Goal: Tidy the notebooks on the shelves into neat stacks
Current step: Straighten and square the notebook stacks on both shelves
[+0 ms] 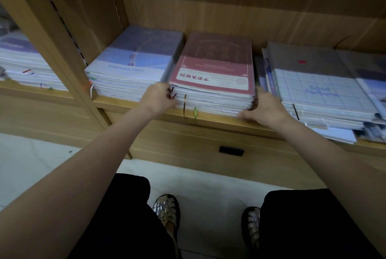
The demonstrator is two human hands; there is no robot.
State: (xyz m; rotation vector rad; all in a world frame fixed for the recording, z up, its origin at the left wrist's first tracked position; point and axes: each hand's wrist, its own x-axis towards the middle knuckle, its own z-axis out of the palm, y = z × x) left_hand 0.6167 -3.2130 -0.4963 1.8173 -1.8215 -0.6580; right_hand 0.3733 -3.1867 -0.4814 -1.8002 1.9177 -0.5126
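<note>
A stack of notebooks topped by a red-covered one [215, 64] sits in the middle of the wooden shelf [208, 119]. My left hand [159, 96] grips the stack's front left corner, fingers curled around its side. On the right, my right hand [263, 106] holds the front right corner, with the thumb along the lower front edge and the fingers up the right side. A stack with a blue cover on top [133, 60] lies to the left, touching the red one. A looser stack with a grey and grid cover [319, 83] lies to the right, its lower books sticking out.
A vertical wooden divider [62, 49] separates this bay from another with more notebooks [23, 64] at far left. Ribbon bookmarks [184, 105] hang over the shelf edge. Below is a drawer front with a dark handle slot [231, 151], then pale floor and my sandalled feet.
</note>
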